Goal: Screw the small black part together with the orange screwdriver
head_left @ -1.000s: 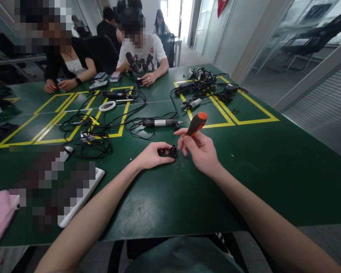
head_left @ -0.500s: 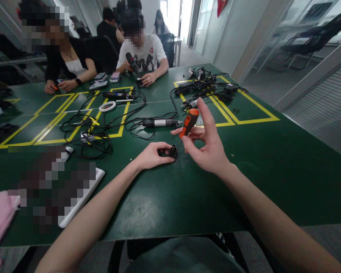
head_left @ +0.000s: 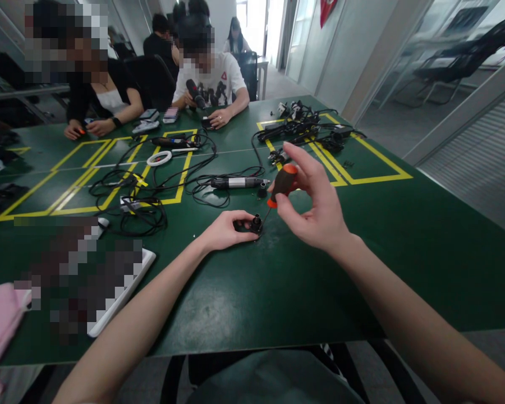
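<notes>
My left hand (head_left: 229, 230) pinches a small black part (head_left: 256, 224) with a round collar on top, holding it against the green table (head_left: 219, 303). What kind of part it is I cannot make out. My right hand (head_left: 317, 210) grips an orange and black screwdriver (head_left: 284, 184) by its handle, the index finger raised. The screwdriver leans, its thin shaft pointing down and left to the right side of the black part. Its tip is too small to tell whether it sits in a screw. A small black ring-like piece (head_left: 262, 192) lies just beyond.
A silver and black pen-shaped tool (head_left: 239, 183) with a cable lies ahead. Black cables (head_left: 147, 216) coil at left, and a cable pile (head_left: 297, 126) sits back right. A white-edged tray (head_left: 126, 289) is by my left forearm. Across the table, a person holds a power drill (head_left: 196, 94).
My right hand has turned and shifted slightly right, its fingers curling differently around the screwdriver handle. The left hand and the black part have stayed in place.
</notes>
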Demonstrator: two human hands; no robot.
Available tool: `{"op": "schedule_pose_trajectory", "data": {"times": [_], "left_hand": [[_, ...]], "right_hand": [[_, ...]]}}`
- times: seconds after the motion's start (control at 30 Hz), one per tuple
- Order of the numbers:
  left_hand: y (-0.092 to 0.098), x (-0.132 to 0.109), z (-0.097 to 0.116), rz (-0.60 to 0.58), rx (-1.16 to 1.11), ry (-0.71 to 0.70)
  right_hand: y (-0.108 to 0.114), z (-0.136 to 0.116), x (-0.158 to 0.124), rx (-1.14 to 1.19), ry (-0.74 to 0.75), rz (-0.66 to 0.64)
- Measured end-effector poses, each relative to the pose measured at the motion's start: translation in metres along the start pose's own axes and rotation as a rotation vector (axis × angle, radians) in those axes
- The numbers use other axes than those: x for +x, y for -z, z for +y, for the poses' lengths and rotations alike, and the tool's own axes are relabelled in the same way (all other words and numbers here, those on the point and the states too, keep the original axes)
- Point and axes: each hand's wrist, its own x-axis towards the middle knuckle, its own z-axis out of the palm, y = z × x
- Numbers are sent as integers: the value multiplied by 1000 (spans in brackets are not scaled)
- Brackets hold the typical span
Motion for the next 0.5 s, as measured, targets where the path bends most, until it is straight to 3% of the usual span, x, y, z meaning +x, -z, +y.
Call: {"op": "schedule_pose_trajectory", "data": {"times": [0.13,0.33,0.5], "left_hand": [[1,0,0,-8,5,1],[1,0,-2,-22,21,-21],[1,0,-2,-16,22,-20]], "right_hand": [[4,-2,7,-27,45,-51],[5,-3,23,-91,138,3],[2,-4,25,137,112,-124]]}}
